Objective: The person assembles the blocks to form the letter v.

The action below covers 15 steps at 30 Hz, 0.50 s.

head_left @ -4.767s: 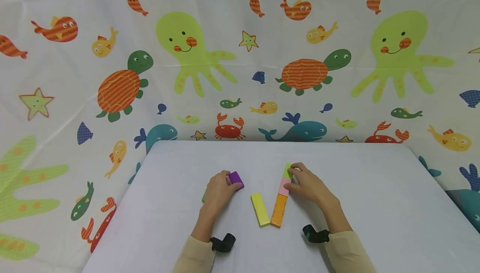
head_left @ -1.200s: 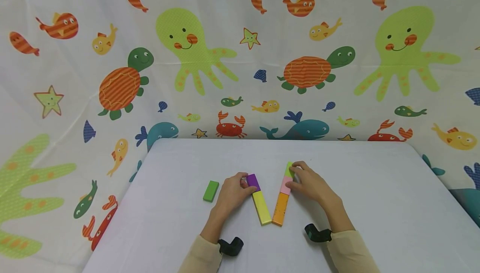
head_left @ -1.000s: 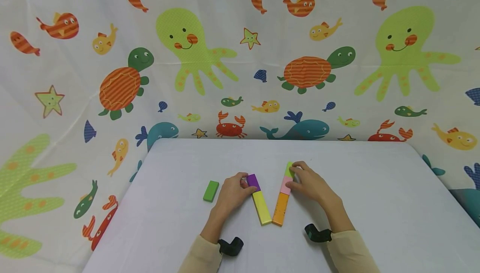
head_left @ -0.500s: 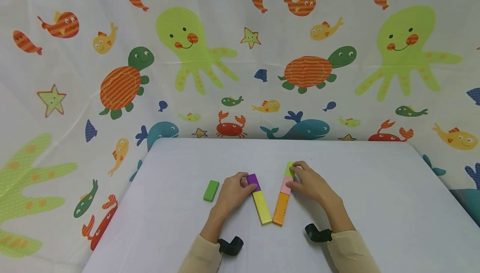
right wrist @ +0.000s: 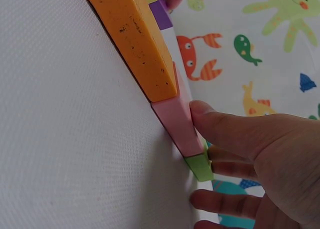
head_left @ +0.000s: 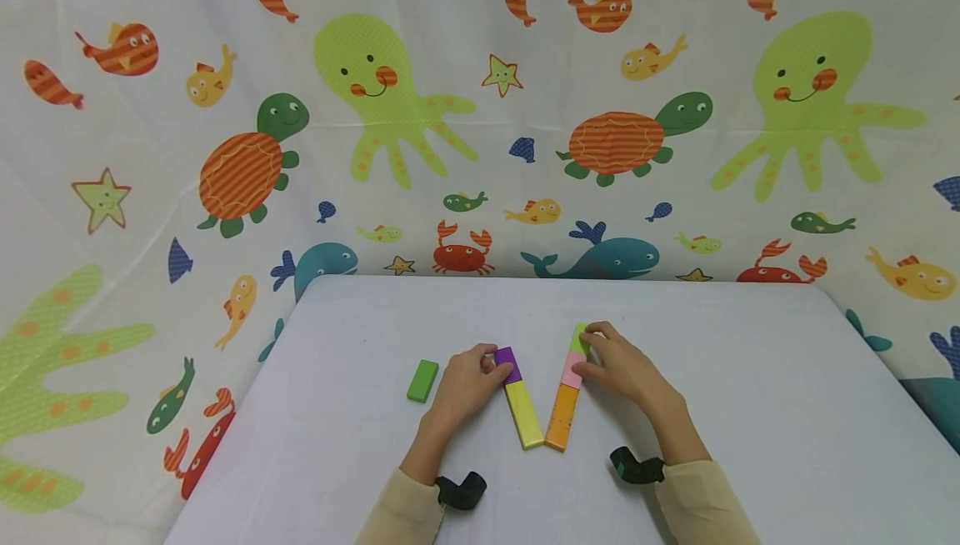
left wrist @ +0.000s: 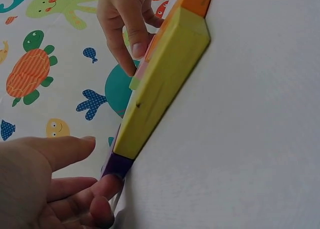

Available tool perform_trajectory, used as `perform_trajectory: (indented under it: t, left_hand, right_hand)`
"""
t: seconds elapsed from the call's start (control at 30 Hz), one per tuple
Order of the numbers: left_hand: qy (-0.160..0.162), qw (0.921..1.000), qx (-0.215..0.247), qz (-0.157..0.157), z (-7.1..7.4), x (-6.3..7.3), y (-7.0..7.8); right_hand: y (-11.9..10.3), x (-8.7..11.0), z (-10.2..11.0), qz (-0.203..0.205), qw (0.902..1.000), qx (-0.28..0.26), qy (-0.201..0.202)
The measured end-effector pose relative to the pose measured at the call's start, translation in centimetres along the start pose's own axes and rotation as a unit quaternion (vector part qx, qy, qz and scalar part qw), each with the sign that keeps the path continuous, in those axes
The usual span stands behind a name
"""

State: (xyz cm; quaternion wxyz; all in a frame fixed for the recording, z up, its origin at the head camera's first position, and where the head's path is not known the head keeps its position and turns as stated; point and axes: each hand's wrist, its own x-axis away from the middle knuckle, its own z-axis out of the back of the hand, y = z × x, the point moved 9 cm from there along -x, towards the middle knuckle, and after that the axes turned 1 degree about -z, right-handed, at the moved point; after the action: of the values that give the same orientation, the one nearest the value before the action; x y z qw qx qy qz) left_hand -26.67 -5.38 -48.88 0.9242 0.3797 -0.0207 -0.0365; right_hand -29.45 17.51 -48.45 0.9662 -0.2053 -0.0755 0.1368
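My left hand (head_left: 467,384) is at the purple block (head_left: 507,364). In the left wrist view its thumb is straight and apart from the block, while a fingertip touches the purple end. This block lies end to end with a longer yellow block (head_left: 523,416). My right hand (head_left: 628,367) rests along the other row: its thumb touches the pink block (right wrist: 177,121), its forefinger the light green block (right wrist: 201,167). An orange block (head_left: 562,417) continues that row towards me. Both rows meet at the near end, forming a V.
A separate green block (head_left: 423,381) lies left of my left hand. The white table (head_left: 750,378) reaches back to a hanging cloth (head_left: 480,112) printed with sea animals. Each wrist bears a black camera.
Since the earliest frame, my left hand has brought the purple block rightward against the yellow one's far end. Lately its thumb has shifted slightly up and left. The right hand stays put.
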Motion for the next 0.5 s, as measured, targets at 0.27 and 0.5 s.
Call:
perform_trajectory:
  t: [0.27,0.5]
  left_hand:
    - [0.002,1.0,0.005,-0.004,0.5,0.2,0.3]
    - [0.02,0.9993,0.026,0.017,2.1,0.3,0.1]
  right_hand:
    - [0.2,0.0,0.0,-0.006,1.0,-0.001,-0.001]
    - [0.3,0.0,-0.1,-0.007,1.0,-0.001,0.0]
